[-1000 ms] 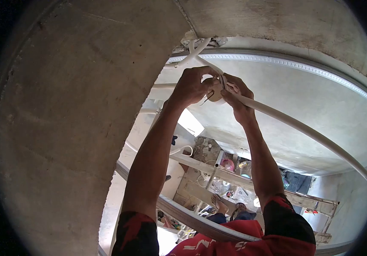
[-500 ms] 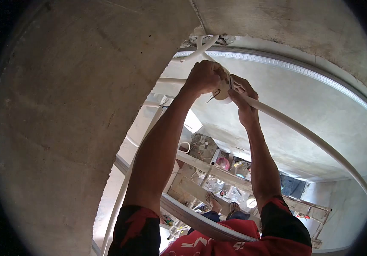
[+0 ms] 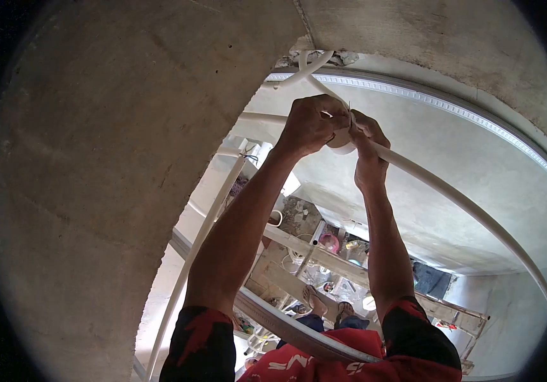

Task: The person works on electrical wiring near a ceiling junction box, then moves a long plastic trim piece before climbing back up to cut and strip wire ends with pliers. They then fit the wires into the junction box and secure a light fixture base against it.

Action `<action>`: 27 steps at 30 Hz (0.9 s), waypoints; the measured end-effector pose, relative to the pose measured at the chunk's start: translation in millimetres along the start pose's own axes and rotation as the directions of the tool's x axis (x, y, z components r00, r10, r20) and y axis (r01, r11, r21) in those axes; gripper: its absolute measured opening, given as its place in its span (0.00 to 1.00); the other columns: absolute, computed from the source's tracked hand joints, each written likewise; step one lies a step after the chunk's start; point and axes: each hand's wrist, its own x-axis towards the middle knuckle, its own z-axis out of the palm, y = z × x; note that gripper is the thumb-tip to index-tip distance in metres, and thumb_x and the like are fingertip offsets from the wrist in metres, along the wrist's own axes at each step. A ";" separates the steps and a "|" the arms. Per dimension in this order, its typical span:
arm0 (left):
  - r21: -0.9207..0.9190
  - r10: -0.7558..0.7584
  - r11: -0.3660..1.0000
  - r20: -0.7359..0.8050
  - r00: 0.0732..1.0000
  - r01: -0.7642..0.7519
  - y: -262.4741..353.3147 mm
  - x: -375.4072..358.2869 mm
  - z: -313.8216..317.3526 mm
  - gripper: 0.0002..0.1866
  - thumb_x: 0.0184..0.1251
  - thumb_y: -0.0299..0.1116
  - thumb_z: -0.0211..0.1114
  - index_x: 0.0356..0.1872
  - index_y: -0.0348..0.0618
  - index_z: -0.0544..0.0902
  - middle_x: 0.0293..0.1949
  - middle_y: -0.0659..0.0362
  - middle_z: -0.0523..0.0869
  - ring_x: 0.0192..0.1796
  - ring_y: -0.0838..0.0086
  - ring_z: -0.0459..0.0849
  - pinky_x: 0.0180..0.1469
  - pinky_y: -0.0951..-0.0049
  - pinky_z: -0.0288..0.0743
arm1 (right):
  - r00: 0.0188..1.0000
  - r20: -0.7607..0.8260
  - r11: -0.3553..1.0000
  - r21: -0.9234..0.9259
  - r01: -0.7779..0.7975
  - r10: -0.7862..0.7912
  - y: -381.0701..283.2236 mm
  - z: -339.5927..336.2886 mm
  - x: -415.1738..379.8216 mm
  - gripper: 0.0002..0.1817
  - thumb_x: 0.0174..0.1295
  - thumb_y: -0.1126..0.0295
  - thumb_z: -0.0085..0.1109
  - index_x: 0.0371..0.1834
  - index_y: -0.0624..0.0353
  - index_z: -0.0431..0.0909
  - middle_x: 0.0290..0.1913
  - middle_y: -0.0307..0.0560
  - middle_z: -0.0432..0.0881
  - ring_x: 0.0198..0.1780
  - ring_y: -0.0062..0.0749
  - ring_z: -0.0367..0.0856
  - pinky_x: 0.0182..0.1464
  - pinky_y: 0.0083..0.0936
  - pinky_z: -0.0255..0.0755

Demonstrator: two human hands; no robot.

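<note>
Both hands are raised together at a round whitish box point(image 3: 341, 141) where white conduits meet. My left hand point(image 3: 312, 125) is closed, its fingertips pinched at the box's upper edge on something too small to make out. Close against it on the right, my right hand point(image 3: 370, 143) is also closed, thumb and fingers pressed together on a thin piece I cannot make out. A thin wire end sticks up between the hands. From beside my right hand a white conduit point(image 3: 452, 193) curves down to the right. The box is partly hidden by the fingers.
A concrete surface point(image 3: 95, 159) fills the left side. A perforated metal channel point(image 3: 439, 100) arcs across the upper right; another metal channel point(image 3: 299, 331) crosses near my chest. Far below are scaffold planks point(image 3: 280, 280), my feet, a pink basin point(image 3: 329, 242) and scattered items.
My left hand has turned and its fingertips have come closer to my right fingers. The dark wire that hung below my left hand is now mostly hidden. The view has shifted slightly.
</note>
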 end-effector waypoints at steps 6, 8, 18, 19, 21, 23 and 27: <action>0.129 0.260 0.953 0.109 0.959 -0.273 -4.6 2.4 0.0 0.05 0.62 0.21 0.74 0.32 0.38 0.85 0.37 0.58 0.89 0.43 0.76 0.87 0.48 0.72 0.81 | 0.995 -0.072 0.994 0.084 -0.068 0.074 2.4 4.6 -0.9 0.18 0.67 0.72 0.58 0.57 0.67 0.82 0.50 0.51 0.88 0.55 0.33 0.83 0.64 0.34 0.72; 0.169 0.257 0.946 0.130 0.958 -0.277 -0.1 4.3 -4.8 0.03 0.63 0.22 0.74 0.34 0.38 0.86 0.37 0.57 0.90 0.42 0.76 0.88 0.47 0.71 0.82 | 0.993 -0.092 0.990 0.121 -0.066 0.077 1.8 6.8 0.3 0.17 0.67 0.71 0.58 0.57 0.67 0.83 0.50 0.50 0.88 0.55 0.33 0.83 0.64 0.35 0.71; 0.252 0.092 0.965 -0.087 0.992 -0.068 19.7 -4.2 -16.1 0.10 0.70 0.31 0.70 0.48 0.38 0.89 0.42 0.50 0.92 0.46 0.67 0.92 0.48 0.66 0.85 | 0.989 -0.009 0.963 0.228 -0.144 0.150 1.2 1.6 -7.1 0.33 0.67 0.64 0.63 0.74 0.65 0.68 0.70 0.59 0.73 0.72 0.40 0.69 0.74 0.42 0.59; 0.247 0.132 0.964 -0.136 0.982 -0.095 19.9 -7.3 -22.3 0.13 0.72 0.34 0.69 0.51 0.37 0.88 0.46 0.50 0.92 0.50 0.69 0.92 0.50 0.66 0.85 | 0.990 -0.021 0.963 0.236 -0.134 0.143 0.6 1.7 -9.6 0.37 0.67 0.62 0.64 0.76 0.65 0.64 0.73 0.61 0.70 0.74 0.43 0.67 0.74 0.43 0.58; 0.272 0.155 0.956 -0.162 0.975 -0.106 33.0 -23.6 -37.4 0.14 0.73 0.35 0.68 0.52 0.38 0.88 0.48 0.50 0.92 0.51 0.69 0.91 0.50 0.66 0.85 | 0.991 -0.030 0.973 0.197 -0.122 0.130 -4.1 2.1 -18.0 0.39 0.66 0.61 0.66 0.78 0.64 0.62 0.73 0.61 0.69 0.74 0.45 0.67 0.75 0.45 0.58; 0.302 0.187 0.945 -0.195 0.963 -0.123 60.5 -49.4 -52.7 0.15 0.75 0.37 0.67 0.53 0.38 0.87 0.50 0.49 0.91 0.52 0.69 0.91 0.51 0.65 0.85 | 0.988 -0.015 0.978 0.139 -0.153 0.157 -4.9 -2.2 -27.8 0.43 0.66 0.61 0.68 0.80 0.64 0.57 0.74 0.61 0.68 0.75 0.43 0.66 0.75 0.42 0.58; 0.333 0.044 0.943 -0.135 0.990 0.003 121.0 -131.1 -57.4 0.17 0.77 0.44 0.64 0.52 0.41 0.88 0.48 0.52 0.92 0.49 0.69 0.91 0.51 0.67 0.84 | 0.937 0.079 0.937 -0.114 -0.332 0.341 23.8 -16.5 -63.9 0.30 0.66 0.62 0.69 0.69 0.60 0.72 0.60 0.51 0.82 0.60 0.32 0.81 0.60 0.31 0.74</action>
